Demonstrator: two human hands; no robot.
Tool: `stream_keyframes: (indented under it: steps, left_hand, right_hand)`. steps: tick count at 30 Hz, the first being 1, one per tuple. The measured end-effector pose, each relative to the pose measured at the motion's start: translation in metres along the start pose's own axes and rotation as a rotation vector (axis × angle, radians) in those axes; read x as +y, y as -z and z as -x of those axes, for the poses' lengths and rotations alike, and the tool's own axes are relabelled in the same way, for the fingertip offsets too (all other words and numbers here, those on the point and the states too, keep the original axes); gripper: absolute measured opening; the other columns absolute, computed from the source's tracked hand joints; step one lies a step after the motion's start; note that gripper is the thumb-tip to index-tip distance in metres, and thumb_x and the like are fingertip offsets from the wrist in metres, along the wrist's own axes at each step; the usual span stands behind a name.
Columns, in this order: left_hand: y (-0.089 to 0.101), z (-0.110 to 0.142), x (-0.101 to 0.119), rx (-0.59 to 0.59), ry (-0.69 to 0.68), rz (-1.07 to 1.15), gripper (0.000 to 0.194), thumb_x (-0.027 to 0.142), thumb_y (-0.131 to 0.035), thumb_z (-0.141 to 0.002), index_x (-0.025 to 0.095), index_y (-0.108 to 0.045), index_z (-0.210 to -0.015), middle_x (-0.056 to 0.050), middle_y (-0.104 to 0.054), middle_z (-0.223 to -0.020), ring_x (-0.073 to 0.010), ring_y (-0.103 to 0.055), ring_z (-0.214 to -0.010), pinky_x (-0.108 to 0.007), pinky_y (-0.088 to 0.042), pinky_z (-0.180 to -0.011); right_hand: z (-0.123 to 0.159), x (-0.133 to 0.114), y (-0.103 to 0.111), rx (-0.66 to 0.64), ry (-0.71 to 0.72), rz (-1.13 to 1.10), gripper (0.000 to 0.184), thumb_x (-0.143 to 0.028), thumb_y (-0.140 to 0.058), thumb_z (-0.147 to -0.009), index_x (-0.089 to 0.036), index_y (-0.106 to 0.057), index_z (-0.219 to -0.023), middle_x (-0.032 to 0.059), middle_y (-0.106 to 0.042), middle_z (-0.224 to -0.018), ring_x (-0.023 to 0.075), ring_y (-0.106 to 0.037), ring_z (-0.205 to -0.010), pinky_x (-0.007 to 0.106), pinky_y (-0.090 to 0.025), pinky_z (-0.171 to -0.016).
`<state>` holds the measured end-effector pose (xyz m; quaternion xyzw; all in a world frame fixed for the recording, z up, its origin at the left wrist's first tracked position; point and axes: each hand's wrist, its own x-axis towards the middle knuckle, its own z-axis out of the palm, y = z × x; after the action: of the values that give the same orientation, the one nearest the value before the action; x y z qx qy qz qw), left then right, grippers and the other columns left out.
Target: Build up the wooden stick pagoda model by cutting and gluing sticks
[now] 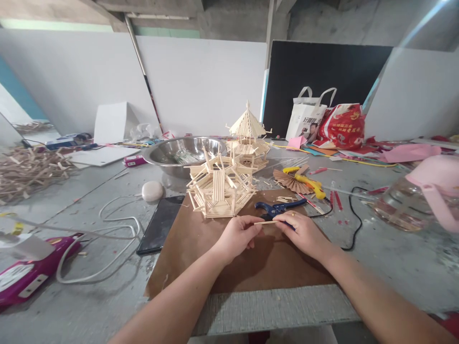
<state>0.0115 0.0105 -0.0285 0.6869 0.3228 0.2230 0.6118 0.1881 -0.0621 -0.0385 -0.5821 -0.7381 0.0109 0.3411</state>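
Note:
Between my two hands is a short thin wooden stick (266,222), held level above a brown board (201,253). My left hand (239,236) pinches its left end between thumb and fingers. At its right end, my right hand (299,231) is closed on it too. Blue-handled cutting pliers (274,209) lie just behind my right hand, partly covered by it. Behind my left hand stands a many-sided open frame of wooden sticks (220,188). A finished-looking stick pavilion with a pointed roof (247,126) rises behind that frame.
A steel bowl (161,155), a black phone (163,224) and a white cable (134,234) lie left, with a purple power strip (53,267). Right are a yellow glue gun (310,185), its black cord, and a pink-lidded jug (401,200). Bags (342,126) stand at the back.

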Motion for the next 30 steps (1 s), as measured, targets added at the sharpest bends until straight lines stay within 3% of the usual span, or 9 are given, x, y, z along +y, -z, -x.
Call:
stream_keyframes:
  steps: [13, 19, 24, 30]
  left_hand:
    - [0.002, -0.001, -0.001, 0.087, -0.134, -0.454, 0.024, 0.031, -0.046, -0.073, 0.016, -0.063, -0.079, 0.000, -0.062, -0.065, -0.0103, -0.051, -0.056, -0.020, -0.039, -0.052]
    - [0.002, 0.000, -0.002, 0.057, -0.142, -0.555, 0.022, 0.031, -0.048, -0.071, 0.017, -0.063, -0.075, 0.000, -0.059, -0.061, -0.0112, -0.050, -0.057, -0.021, -0.037, -0.053]
    - [0.003, -0.002, 0.000, 0.123, -0.102, -0.415, 0.028, 0.039, -0.048, -0.071, 0.015, -0.059, -0.083, 0.000, -0.056, -0.063, -0.0106, -0.048, -0.057, -0.020, -0.037, -0.052]
    - [0.007, -0.005, -0.001, 0.162, -0.092, -0.371, 0.031, 0.042, -0.042, -0.075, 0.015, -0.058, -0.074, 0.003, -0.052, -0.057, -0.0078, -0.043, -0.048, -0.020, -0.034, -0.048]
  right_hand:
    - [-0.001, -0.001, 0.001, -0.017, -0.058, -0.015, 0.013, -0.024, -0.045, -0.080, -0.021, -0.057, -0.083, 0.0014, -0.064, -0.080, 0.0137, -0.057, -0.076, 0.026, -0.042, -0.070]
    - [-0.001, 0.000, 0.002, -0.057, -0.036, -0.021, 0.009, -0.025, -0.048, -0.078, -0.020, -0.055, -0.079, 0.0012, -0.061, -0.077, 0.0130, -0.055, -0.074, 0.025, -0.041, -0.067]
    - [0.001, 0.006, 0.004, -0.136, 0.003, 0.041, 0.009, -0.026, -0.050, -0.076, -0.021, -0.058, -0.076, 0.0029, -0.059, -0.089, 0.0152, -0.052, -0.086, 0.029, -0.040, -0.077]
    - [0.001, 0.009, 0.007, -0.231, 0.052, 0.059, 0.012, -0.030, -0.053, -0.075, -0.022, -0.063, -0.073, 0.0042, -0.056, -0.100, 0.0178, -0.047, -0.098, 0.033, -0.038, -0.085]
